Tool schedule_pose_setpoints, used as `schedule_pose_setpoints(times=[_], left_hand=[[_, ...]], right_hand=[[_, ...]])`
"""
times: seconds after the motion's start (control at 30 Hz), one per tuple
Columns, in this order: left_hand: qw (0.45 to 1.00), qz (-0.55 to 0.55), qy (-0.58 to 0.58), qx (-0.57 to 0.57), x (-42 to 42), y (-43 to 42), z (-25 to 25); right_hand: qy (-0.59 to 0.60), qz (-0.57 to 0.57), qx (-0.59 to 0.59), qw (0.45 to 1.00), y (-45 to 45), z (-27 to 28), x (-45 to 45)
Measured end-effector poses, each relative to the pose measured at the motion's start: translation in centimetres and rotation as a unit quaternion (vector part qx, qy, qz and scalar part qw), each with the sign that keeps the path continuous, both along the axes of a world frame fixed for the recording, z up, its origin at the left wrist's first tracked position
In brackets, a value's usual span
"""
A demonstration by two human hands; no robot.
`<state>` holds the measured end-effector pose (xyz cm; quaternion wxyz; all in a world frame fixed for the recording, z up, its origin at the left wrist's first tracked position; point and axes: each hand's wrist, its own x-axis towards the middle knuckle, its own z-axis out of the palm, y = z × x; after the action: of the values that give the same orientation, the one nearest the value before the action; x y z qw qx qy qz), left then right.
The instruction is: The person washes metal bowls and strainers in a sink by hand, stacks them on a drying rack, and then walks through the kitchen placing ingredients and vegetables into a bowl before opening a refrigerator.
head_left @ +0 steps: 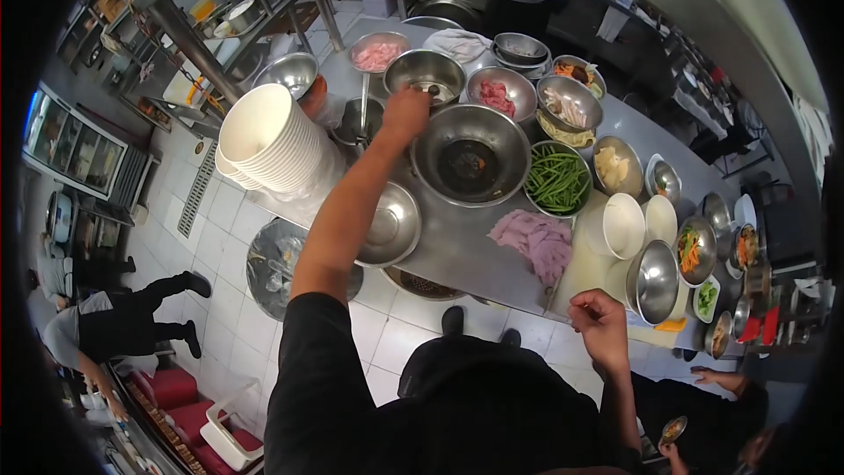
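My left hand reaches over the near left rim of a metal bowl, fingers bent together; what they hold, if anything, is hidden. Small bits lie inside that bowl. Just right of the hand sits a wide metal bowl with a little dark liquid and scraps at its bottom. My right hand hovers off the table's near edge with curled fingers and nothing visible in them. Nearest to it are an empty metal bowl and a pinkish cloth.
Stacked white tubs stand left of my forearm. Green beans, red meat and pink meat fill other bowls. A lined bin is below left. People stand behind the table, at lower left and at lower right.
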<state>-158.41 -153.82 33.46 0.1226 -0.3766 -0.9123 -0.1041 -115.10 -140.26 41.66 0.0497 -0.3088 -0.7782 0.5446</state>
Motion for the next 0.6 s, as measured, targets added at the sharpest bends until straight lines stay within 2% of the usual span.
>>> schedule_pose_setpoints(times=[0.07, 0.17, 0.27, 0.37, 0.47, 0.6], left_hand=[[1.0, -0.001, -0.015, -0.014, -0.3, -0.1, -0.1], [1.0, -0.008, 0.026, -0.012, -0.6, -0.2, -0.4], [0.995, -0.044, 0.065, -0.059, -0.5, -0.5, -0.3], [0.984, -0.097, 0.141, -0.059, -0.1, -1.3, -0.4], [0.981, -0.097, 0.144, -0.083, -0.1, -1.9, -0.7], [0.969, -0.117, 0.202, -0.076, 0.4, -2.6, 0.1]], right_hand=[[-0.007, -0.005, -0.009, 1.0, 0.0, -0.2, -0.2], [-0.008, 0.014, 0.006, 1.0, -0.2, -0.1, -1.2], [0.008, 0.03, 0.042, 0.999, -0.3, 0.0, -1.8], [0.01, 0.031, 0.043, 0.999, -0.2, 0.0, -1.8], [0.001, 0.009, 0.031, 0.999, 0.1, -0.4, -1.3], [0.011, 0.01, 0.048, 0.999, 0.0, -1.1, -1.1]])
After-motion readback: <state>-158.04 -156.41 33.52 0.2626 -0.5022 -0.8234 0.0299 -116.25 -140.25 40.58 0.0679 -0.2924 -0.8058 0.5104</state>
